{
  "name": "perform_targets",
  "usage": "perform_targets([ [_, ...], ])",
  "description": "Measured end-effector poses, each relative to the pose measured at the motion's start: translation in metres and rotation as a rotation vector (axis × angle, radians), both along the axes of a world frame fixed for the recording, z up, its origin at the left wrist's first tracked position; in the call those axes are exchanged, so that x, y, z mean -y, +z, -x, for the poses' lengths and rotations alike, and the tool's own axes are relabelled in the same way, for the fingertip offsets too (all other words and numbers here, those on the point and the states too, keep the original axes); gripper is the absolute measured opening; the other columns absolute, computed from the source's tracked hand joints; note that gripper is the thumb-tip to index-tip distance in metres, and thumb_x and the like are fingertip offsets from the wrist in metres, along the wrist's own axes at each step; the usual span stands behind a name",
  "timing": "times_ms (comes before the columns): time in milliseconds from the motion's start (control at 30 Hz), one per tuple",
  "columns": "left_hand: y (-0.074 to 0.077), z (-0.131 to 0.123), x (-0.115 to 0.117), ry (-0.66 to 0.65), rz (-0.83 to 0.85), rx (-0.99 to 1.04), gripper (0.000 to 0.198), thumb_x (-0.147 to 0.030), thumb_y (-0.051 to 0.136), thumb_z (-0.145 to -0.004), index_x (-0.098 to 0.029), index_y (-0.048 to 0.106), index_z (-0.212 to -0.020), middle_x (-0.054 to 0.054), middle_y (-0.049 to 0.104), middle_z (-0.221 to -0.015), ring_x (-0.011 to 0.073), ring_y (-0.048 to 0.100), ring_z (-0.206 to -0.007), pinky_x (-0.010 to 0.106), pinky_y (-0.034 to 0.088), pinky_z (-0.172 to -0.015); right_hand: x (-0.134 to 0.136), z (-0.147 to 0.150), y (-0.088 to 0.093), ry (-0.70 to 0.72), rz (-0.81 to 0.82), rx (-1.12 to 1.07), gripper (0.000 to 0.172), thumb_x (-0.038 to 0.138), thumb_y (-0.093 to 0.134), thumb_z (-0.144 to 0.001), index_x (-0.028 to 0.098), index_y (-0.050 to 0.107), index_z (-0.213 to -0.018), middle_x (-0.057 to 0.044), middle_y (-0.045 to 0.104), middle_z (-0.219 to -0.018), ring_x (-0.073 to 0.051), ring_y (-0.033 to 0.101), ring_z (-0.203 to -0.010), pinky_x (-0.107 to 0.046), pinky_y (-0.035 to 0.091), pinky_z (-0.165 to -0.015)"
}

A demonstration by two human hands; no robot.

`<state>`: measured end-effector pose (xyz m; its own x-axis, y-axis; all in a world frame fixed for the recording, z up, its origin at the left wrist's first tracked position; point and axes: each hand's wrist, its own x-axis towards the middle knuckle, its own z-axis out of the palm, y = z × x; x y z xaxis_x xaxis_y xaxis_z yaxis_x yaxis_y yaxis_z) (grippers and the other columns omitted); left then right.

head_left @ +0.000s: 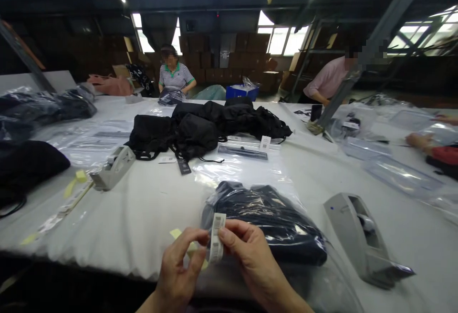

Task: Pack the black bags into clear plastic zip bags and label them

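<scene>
A strip of white barcode labels (217, 236) is pinched between the thumb and fingers of my right hand (250, 253). Just left of it is my left hand (182, 260), its thumb and index finger curved with a gap between them. A pale yellow strip (175, 233) passes behind the left hand's fingers; whether they touch it I cannot tell. Behind the labels lies a dark folded item in a clear plastic bag (272, 222) at the table's front edge.
Tape dispensers stand left (112, 167) and right (368, 241). Black drawstring bags (195, 134) lie mid-table. Flat clear bags (246, 162) are behind the packed item. A person in a striped shirt (176, 78) and one in pink (327, 79) are across the table.
</scene>
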<state>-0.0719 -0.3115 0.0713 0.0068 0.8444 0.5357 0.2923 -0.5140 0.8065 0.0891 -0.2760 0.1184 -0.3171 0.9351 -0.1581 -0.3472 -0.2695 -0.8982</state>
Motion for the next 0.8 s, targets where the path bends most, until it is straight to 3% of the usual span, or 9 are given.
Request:
perform_targets([
  [100,0.010,-0.009,0.008,-0.132,0.400,0.157,0.029,-0.043,0.059,-0.087,-0.016,0.064,-0.096,0.005,0.066,-0.086,0.0159,0.060,-0.074,0.025,0.049,-0.069,0.003,-0.006,-0.004,-0.020,0.028,-0.056,0.028,0.036,0.081,-0.072,0.011,0.071,-0.081,-0.003,0.066,-0.072,-0.010,0.053,-0.062,-0.023,0.042,-0.061],
  [200,0.029,-0.002,0.004,-0.224,0.675,0.190,0.033,-0.046,0.064,-0.084,-0.013,0.064,-0.082,0.001,0.060,-0.069,0.0105,0.052,-0.062,0.020,0.041,-0.058,0.006,-0.019,-0.006,0.014,0.059,-0.071,0.033,0.030,0.084,-0.067,0.014,0.068,-0.090,-0.001,0.067,-0.072,-0.009,0.054,-0.060,-0.021,0.042,-0.060],
  [367,0.067,0.022,-0.017,-0.567,0.842,-0.123,0.026,-0.038,0.061,-0.086,-0.013,0.066,-0.084,-0.003,0.055,-0.067,0.0071,0.044,-0.058,0.017,0.032,-0.052,0.007,-0.051,0.008,0.271,0.055,0.097,0.054,0.026,0.084,-0.066,0.017,0.064,-0.114,0.002,0.067,-0.074,-0.010,0.058,-0.064,-0.021,0.042,-0.062],
  [467,0.081,0.018,-0.020,-0.690,0.689,-0.454,0.019,-0.028,0.056,-0.090,-0.015,0.067,-0.085,-0.003,0.059,-0.067,0.0079,0.049,-0.060,0.017,0.036,-0.056,0.004,-0.061,0.016,0.374,-0.073,0.261,0.044,0.041,0.077,-0.076,0.016,0.069,-0.111,-0.003,0.070,-0.083,-0.014,0.061,-0.075,-0.026,0.045,-0.070],
  [567,0.078,-0.006,-0.011,-0.661,0.258,-0.825,0.017,-0.020,0.053,-0.091,-0.016,0.067,-0.084,0.002,0.067,-0.076,0.0128,0.060,-0.066,0.022,0.042,-0.060,0.001,-0.058,0.010,0.407,-0.141,0.342,0.050,0.058,0.062,-0.083,0.013,0.073,-0.100,-0.007,0.071,-0.086,-0.018,0.062,-0.078,-0.030,0.046,-0.073],
  [633,0.071,-0.027,-0.001,-0.592,-0.108,-1.062,0.015,-0.014,0.054,-0.088,-0.016,0.066,-0.079,0.006,0.069,-0.077,0.0186,0.063,-0.071,0.028,0.044,-0.060,0.003,-0.049,-0.002,0.438,-0.051,0.319,0.061,0.067,0.054,-0.084,0.010,0.074,-0.092,-0.008,0.070,-0.079,-0.017,0.061,-0.071,-0.029,0.045,-0.068],
  [700,0.064,-0.046,0.009,-0.623,-0.337,-1.213,0.012,-0.013,0.061,-0.082,-0.017,0.064,-0.071,0.004,0.066,-0.069,0.0196,0.061,-0.061,0.031,0.041,-0.050,0.008,-0.039,-0.017,0.492,0.106,0.267,0.067,0.070,0.052,-0.083,0.008,0.074,-0.086,-0.007,0.067,-0.072,-0.014,0.058,-0.064,-0.027,0.042,-0.062],
  [800,0.063,-0.068,0.019,-0.849,-0.347,-1.304,0.016,-0.014,0.072,-0.073,-0.018,0.061,-0.063,-0.002,0.061,-0.057,0.0132,0.053,-0.044,0.031,0.030,-0.035,0.017,-0.027,-0.034,0.554,0.310,0.165,0.063,0.069,0.063,-0.076,0.007,0.072,-0.075,-0.005,0.063,-0.064,-0.011,0.054,-0.057,-0.023,0.039,-0.057],
])
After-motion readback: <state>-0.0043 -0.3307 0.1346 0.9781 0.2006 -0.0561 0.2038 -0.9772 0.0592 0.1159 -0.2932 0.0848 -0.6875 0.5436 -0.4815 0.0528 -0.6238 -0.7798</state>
